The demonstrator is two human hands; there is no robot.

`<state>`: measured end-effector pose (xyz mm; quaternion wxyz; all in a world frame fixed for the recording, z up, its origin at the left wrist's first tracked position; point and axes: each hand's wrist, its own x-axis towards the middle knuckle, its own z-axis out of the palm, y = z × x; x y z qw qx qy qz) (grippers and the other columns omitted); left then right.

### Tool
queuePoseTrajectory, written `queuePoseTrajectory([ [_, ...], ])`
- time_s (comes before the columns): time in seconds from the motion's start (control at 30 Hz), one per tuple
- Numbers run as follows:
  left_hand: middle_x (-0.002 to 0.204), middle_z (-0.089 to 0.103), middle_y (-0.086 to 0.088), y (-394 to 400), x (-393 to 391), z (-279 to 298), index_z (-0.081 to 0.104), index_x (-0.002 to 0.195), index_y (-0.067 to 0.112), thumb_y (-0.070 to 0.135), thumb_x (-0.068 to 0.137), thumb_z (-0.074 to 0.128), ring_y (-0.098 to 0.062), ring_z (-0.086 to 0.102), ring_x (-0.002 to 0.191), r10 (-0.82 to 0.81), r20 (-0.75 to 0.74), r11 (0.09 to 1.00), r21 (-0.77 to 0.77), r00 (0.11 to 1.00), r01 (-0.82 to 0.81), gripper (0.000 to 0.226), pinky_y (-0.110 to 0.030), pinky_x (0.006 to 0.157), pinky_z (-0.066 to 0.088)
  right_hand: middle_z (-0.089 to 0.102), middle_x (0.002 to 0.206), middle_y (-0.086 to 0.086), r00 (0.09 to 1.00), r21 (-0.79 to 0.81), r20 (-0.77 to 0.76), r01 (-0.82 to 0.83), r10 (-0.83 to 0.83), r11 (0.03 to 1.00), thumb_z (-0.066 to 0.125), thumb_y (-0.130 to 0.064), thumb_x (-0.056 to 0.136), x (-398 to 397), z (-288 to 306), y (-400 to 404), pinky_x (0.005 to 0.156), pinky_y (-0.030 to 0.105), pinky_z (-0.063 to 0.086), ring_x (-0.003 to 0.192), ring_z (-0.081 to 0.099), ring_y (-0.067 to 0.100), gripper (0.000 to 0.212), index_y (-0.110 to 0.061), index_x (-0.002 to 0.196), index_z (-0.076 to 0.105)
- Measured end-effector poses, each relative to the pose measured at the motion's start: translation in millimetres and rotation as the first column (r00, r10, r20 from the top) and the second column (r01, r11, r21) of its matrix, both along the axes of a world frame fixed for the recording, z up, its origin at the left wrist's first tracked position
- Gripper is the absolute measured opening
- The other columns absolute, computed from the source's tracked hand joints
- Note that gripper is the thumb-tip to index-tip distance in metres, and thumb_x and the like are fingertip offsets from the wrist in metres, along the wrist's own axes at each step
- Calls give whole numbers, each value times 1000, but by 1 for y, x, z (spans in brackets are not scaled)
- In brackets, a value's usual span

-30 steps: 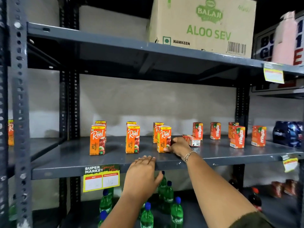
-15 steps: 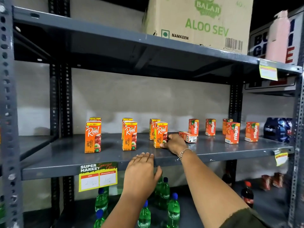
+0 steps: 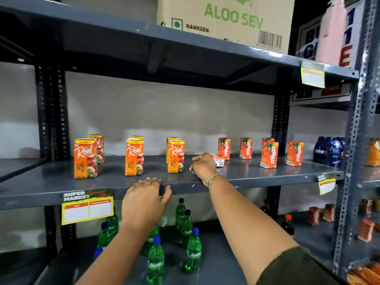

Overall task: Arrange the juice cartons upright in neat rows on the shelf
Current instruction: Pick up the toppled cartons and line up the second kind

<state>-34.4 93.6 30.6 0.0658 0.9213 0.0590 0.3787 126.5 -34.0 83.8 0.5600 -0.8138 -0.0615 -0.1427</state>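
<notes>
Orange Real cartons stand upright in three front-and-back pairs on the grey shelf (image 3: 51, 182): left pair (image 3: 85, 159), middle pair (image 3: 134, 157), right pair (image 3: 175, 156). Further right stand several smaller red-orange Maaza cartons (image 3: 269, 154). One Maaza carton (image 3: 219, 161) lies on its side. My right hand (image 3: 202, 165), fingers curled, covers the left end of that lying carton; whether it grips it is hidden. My left hand (image 3: 146, 194) rests flat over the shelf's front edge and holds nothing.
Green Sprite bottles (image 3: 186, 227) stand on the shelf below. A big cardboard box (image 3: 226, 17) sits on the shelf above. Blue packs (image 3: 329, 151) are at the right end, beside a perforated steel post (image 3: 353, 140). A yellow price tag (image 3: 87, 206) hangs off the front edge.
My right hand has left the base of the rightmost Real carton and moved right, onto the lying Maaza carton. The left hand stays on the shelf edge. The view shifted closer.
</notes>
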Motion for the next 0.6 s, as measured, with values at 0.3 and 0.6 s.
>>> queuePoseTrajectory([
  [0.3, 72, 67, -2, -7, 0, -4, 70, 77, 19, 50, 89, 48, -23, 60, 63, 121, 58, 986, -122, 991, -113, 39, -29, 51, 37, 73, 104, 21, 971, -43, -6, 239, -240, 970, 64, -17, 85, 31, -5, -94, 80, 35, 54, 97, 69, 36, 19, 0, 90, 70],
  [0.6, 92, 73, -3, -110, 81, 14, 71, 89, 18, 56, 85, 31, -23, 68, 82, 23, 131, 999, 32, 991, -27, 56, -33, 67, 52, 69, 89, 10, 993, 89, -107, -43, 53, 995, 82, -28, 72, 91, 8, -101, 54, 29, 60, 53, 62, 14, 41, -2, 95, 62],
])
